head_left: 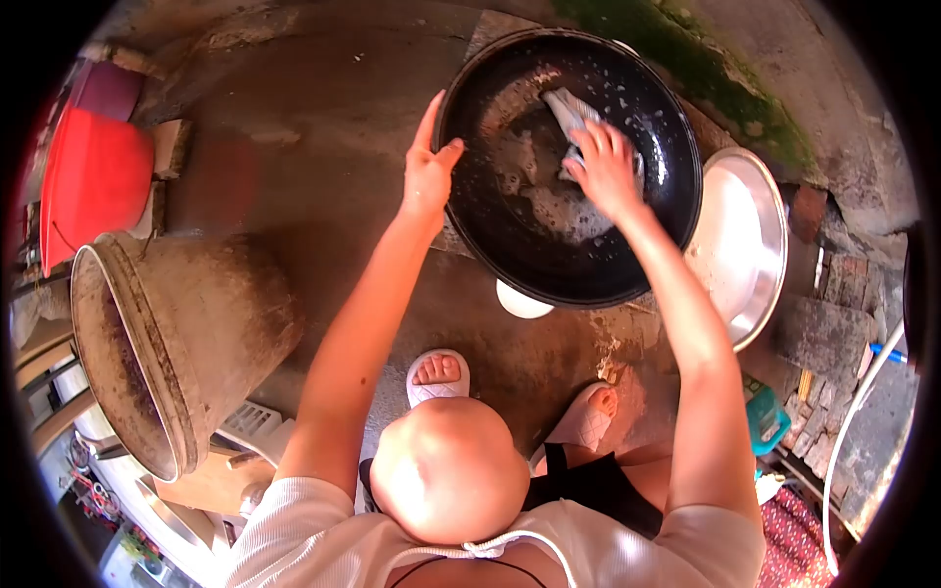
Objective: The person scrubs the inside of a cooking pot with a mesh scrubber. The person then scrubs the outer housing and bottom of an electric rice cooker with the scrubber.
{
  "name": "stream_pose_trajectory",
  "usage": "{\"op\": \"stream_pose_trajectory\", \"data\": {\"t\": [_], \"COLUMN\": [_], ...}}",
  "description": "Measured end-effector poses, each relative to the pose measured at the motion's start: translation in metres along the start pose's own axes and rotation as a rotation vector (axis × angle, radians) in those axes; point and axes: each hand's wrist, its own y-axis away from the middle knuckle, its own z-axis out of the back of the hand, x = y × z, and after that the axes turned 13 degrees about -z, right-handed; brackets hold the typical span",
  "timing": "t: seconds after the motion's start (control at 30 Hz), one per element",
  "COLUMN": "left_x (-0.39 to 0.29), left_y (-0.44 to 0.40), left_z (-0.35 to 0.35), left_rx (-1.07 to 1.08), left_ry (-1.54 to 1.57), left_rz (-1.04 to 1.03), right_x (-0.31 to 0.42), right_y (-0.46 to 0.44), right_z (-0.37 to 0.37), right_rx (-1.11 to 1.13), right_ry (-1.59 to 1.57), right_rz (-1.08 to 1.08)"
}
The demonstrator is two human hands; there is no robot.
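Note:
A large black wok [510, 260] with sudsy water in its bottom sits low in front of me. My left hand [428, 176] grips its left rim, thumb over the edge and the other fingers along the outside. Inside, toward the right wall, my right hand [606, 169] presses a wet grey cloth [569, 110] against the metal. Part of the cloth is hidden under my palm and fingers. Foam spots cling to the wok's inner wall.
A shiny metal basin [760, 235] stands right of the wok, and a white rounded object [524, 300] shows under its near edge. On the left are a dirty bucket [211, 333] and a red tub [98, 176]. A white hose [851, 431] runs along the right.

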Motion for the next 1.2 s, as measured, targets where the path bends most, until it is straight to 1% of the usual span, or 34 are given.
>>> {"op": "stream_pose_trajectory", "data": {"t": [0.03,0.1,0.13,0.17,0.23,0.3,0.37,0.4,0.43,0.5,0.53,0.57,0.63,0.67,0.73,0.77,0.8,0.83,0.9,0.93,0.97,1.0,1.03,1.07,1.1,1.13,1.17,1.2], "left_x": [0.003,-0.001,-0.003,-0.002,0.008,0.012,0.016,0.019,0.015,0.004,0.015,0.016,0.006,0.004,-0.007,-0.014,-0.020,-0.025,-0.018,-0.002,0.007,0.008,0.010,0.013,0.014,0.009,0.014,0.016], "left_y": [0.000,0.001,0.002,-0.001,-0.005,-0.003,-0.001,-0.001,0.001,0.006,0.003,0.001,0.003,0.007,0.015,0.019,0.021,0.022,0.020,0.012,0.006,0.003,0.001,-0.001,0.001,0.004,0.003,0.002], "left_z": [0.000,0.002,0.003,0.008,0.021,0.030,0.035,0.036,0.033,0.027,0.029,0.026,0.011,0.000,-0.014,-0.021,-0.027,-0.030,-0.025,-0.013,-0.004,-0.001,0.006,0.016,0.023,0.023,0.028,0.028], "left_rx": [0.004,-0.018,0.004,0.029,0.071,0.055,0.051,0.079,0.050,-0.016,-0.013,0.022,-0.059,-0.105,-0.113,-0.119,-0.124,-0.128,-0.127,-0.120,-0.114,-0.127,-0.091,-0.053,-0.018,-0.159,-0.076,-0.039], "left_ry": [0.009,0.103,0.069,0.205,0.486,0.718,0.923,0.888,0.807,0.638,0.529,0.578,0.446,0.320,0.181,0.116,0.051,-0.016,0.031,0.147,0.259,0.312,0.362,0.408,0.457,0.429,0.624,0.696], "left_rz": [-0.009,0.080,0.084,0.089,0.106,0.102,0.099,0.074,0.080,0.093,0.078,0.073,0.079,0.046,0.021,0.011,-0.005,-0.022,-0.012,0.007,0.029,0.066,0.089,0.112,0.142,0.193,0.134,0.115], "right_x": [0.008,0.026,0.030,0.033,0.067,0.119,0.151,0.158,0.161,0.171,0.170,0.168,0.148,0.132,0.089,0.064,0.034,0.022,0.033,0.051,0.074,0.098,0.123,0.146,0.164,0.170,0.173,0.173], "right_y": [0.013,0.034,0.043,0.050,0.062,0.063,0.052,0.038,0.015,-0.042,-0.066,-0.090,-0.133,-0.150,-0.174,-0.178,-0.178,-0.175,-0.171,-0.164,-0.157,-0.153,-0.142,-0.122,-0.093,-0.068,-0.042,-0.019], "right_z": [-0.007,0.002,0.011,0.023,0.052,0.079,0.067,0.054,0.041,0.024,0.025,0.028,0.025,0.024,0.027,0.029,0.031,0.039,0.043,0.040,0.021,0.012,0.009,0.006,0.012,0.009,0.007,0.015], "right_rx": [-0.032,0.188,0.383,0.573,0.417,0.306,0.193,0.105,0.015,-0.323,-0.374,-0.427,-0.475,-0.448,-0.431,-0.438,-0.433,-0.429,-0.288,-0.340,-0.474,-0.533,-0.408,-0.370,-0.316,-0.194,-0.172,0.009], "right_ry": [-0.035,0.068,-0.082,-0.226,-0.575,-0.772,-0.747,-0.641,-0.530,-0.410,-0.307,-0.203,-0.087,-0.056,0.057,0.144,0.169,0.193,0.200,0.113,-0.018,-0.212,-0.454,-0.543,-0.568,-0.663,-0.733,-0.854], "right_rz": [-0.011,0.025,0.031,0.040,0.082,0.129,0.398,0.450,0.501,0.574,0.572,0.565,0.494,0.429,0.295,0.227,0.103,-0.023,-0.142,0.005,0.129,0.325,0.453,0.633,0.651,0.680,0.679,0.658]}}
